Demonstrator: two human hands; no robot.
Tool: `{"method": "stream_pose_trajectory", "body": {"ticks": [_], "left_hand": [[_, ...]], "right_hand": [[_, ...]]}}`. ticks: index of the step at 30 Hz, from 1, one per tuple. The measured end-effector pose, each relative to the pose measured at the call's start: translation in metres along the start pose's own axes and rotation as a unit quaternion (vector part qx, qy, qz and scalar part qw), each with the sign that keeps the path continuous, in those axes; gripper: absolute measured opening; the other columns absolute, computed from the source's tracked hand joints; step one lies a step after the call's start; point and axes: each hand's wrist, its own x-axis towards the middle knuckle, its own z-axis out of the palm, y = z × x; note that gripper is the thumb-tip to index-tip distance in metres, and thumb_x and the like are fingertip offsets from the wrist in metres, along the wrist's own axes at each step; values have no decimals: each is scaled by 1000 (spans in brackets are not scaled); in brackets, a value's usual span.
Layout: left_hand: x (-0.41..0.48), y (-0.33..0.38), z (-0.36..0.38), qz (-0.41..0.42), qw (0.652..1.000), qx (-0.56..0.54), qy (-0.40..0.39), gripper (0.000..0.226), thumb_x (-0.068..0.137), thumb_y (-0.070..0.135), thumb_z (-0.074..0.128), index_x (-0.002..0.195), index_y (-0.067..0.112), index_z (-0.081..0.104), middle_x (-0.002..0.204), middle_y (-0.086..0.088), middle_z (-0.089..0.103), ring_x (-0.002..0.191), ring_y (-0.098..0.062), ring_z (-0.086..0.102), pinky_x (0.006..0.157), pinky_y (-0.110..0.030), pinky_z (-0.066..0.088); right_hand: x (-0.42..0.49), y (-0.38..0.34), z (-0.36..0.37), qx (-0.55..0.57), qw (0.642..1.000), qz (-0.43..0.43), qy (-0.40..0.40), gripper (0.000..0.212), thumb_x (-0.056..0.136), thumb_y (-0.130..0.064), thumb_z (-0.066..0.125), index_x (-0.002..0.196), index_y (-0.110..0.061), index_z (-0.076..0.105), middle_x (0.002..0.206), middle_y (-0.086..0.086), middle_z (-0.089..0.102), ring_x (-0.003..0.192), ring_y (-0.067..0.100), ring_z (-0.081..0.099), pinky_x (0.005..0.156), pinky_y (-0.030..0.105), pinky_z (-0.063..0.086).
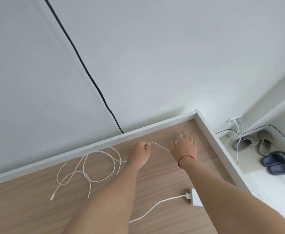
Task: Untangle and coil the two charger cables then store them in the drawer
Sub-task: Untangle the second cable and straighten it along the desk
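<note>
A thin white charger cable (87,166) lies in loose crossing loops on the wooden tabletop (28,208), its plug end (52,198) pointing to the near left. My left hand (139,155) pinches this cable near the far rim. From the pinch a short stretch of cable runs right and passes under my right hand (184,146), whose fingers are spread over the table. Whether the right hand grips it is hidden. A second white cable (155,206) runs to a white charger block (195,197) by my right forearm.
A white raised rim (104,141) borders the table at the back and right. A black cord (87,71) hangs down the wall behind it. On the floor at the right are slippers (280,162), a wall socket (233,119) and more cords.
</note>
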Motion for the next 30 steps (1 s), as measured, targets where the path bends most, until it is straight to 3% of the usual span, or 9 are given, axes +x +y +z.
{"method": "stream_pose_trajectory", "body": {"ticks": [2, 6, 9, 12, 15, 18, 21, 24, 30], "left_hand": [[3, 0, 2, -5, 1000, 12, -4, 34, 98, 29, 43, 75, 8, 58, 60, 1, 46, 61, -22, 45, 59, -31, 34], [6, -5, 1, -5, 999, 9, -33, 34, 98, 37, 46, 81, 13, 63, 66, 6, 48, 65, -13, 46, 62, -28, 34], [7, -9, -5, 2, 999, 22, -50, 38, 99, 38, 44, 79, 11, 62, 58, 6, 36, 54, -13, 36, 54, -28, 27], [6, -14, -12, 2, 999, 21, -49, 33, 99, 34, 47, 87, 10, 67, 59, 6, 39, 54, -11, 38, 51, -25, 28], [7, -16, -11, 3, 999, 8, -45, 27, 99, 25, 48, 89, 11, 68, 56, 7, 41, 51, -9, 37, 49, -23, 28], [8, -12, -11, 7, 999, -12, -43, 24, 99, 21, 47, 93, 10, 68, 56, 9, 41, 50, -6, 37, 47, -21, 27], [9, -13, -16, 4, 998, -21, -52, 24, 99, 21, 46, 94, 11, 68, 58, 7, 42, 52, -8, 39, 50, -23, 29], [5, -21, -19, -1, 998, -4, -64, 27, 98, 26, 48, 83, 13, 65, 57, 7, 43, 53, -9, 39, 54, -24, 31], [-3, -61, -36, -21, 998, 61, -21, 50, 99, 42, 43, 75, 3, 65, 58, -2, 55, 57, -20, 50, 62, -34, 44]], "right_hand": [[-2, 2, 6, 8, 1000, 1, -8, 33, 99, -20, 37, 127, -14, 53, 160, 5, 14, 148, 22, 9, 116, 36, 20], [7, 11, 7, -15, 1000, -15, -10, 56, 94, 3, 36, 147, -11, 28, 162, 7, 0, 150, 23, -3, 121, 35, 10], [26, 15, -8, -30, 999, 30, -17, 55, 97, -8, 36, 150, -10, 21, 162, 10, -3, 149, 25, -4, 121, 38, 10], [30, 8, -15, -48, 998, 39, -17, 46, 96, -16, 38, 142, -10, 34, 162, 10, -2, 149, 25, -3, 120, 43, 7], [17, -14, -8, 1, 994, -105, 17, 34, 91, -11, 45, 124, -15, 54, 157, 6, 24, 145, 24, 20, 114, 40, 21], [7, -40, -1, 119, 969, -184, -112, 34, 93, -10, 48, 125, -15, 60, 136, 2, 53, 126, 20, 47, 102, 30, 39], [8, -48, 8, 90, 964, -185, -167, 31, 96, -17, 51, 125, -14, 62, 126, 5, 59, 121, 24, 51, 99, 33, 41], [13, -49, 15, 96, 968, -162, -164, 21, 92, -10, 49, 98, -5, 69, 103, 13, 66, 101, 33, 59, 82, 36, 47], [28, -31, 16, 110, 986, -67, -107, 25, 92, -1, 42, 101, -3, 65, 107, 18, 63, 96, 34, 58, 79, 33, 46]]}}
